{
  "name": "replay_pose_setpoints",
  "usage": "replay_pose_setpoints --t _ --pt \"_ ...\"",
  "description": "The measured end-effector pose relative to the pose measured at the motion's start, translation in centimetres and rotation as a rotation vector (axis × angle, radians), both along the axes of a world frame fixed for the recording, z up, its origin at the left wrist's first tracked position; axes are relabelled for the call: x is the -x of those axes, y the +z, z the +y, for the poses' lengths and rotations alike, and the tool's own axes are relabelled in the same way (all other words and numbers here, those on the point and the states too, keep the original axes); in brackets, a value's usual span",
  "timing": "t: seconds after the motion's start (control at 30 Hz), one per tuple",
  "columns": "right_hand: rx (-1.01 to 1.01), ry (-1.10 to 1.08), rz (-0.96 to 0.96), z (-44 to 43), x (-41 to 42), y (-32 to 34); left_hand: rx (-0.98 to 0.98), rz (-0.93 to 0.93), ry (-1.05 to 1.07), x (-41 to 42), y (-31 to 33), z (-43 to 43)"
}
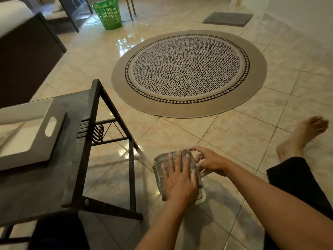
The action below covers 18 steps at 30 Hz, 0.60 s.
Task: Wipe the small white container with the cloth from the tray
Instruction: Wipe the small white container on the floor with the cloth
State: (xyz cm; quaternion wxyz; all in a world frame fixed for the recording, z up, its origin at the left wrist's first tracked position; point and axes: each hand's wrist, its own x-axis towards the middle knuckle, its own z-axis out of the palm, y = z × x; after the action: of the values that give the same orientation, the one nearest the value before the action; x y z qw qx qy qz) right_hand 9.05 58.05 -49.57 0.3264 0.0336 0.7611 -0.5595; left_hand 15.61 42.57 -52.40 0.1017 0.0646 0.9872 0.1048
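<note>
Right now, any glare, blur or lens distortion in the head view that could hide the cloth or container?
Head view: glare on the floor tiles, none on the cloth; wide-angle bending toward the edges; cloth sharp under the left hand; the container shows only a corner.

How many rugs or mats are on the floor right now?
2. The round beige patterned rug lies mid-floor, beyond the low dark table. The small grey rectangular mat lies at the far end, near the wall. More may lie outside the view.
</note>
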Motion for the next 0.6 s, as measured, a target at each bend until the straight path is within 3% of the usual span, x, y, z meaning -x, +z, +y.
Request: replay_pose_setpoints --t 0.27,0.47,0.6 --pt "0.031 -0.063 0.017 -0.2 -0.3 -0.1 -0.047 -0.023 0.096 0.3 -0.1 -2.3" --pt "0.035 -0.079 0.003 -0.1 -0.1 0.0 -0.003 -0.030 0.022 -5.2 -0.6 -0.8" --pt "0.016 -0.077 -0.009 -0.2 0.0 0.0 -0.011 -0.013 0.022 -4.4 -0.5 1.0"
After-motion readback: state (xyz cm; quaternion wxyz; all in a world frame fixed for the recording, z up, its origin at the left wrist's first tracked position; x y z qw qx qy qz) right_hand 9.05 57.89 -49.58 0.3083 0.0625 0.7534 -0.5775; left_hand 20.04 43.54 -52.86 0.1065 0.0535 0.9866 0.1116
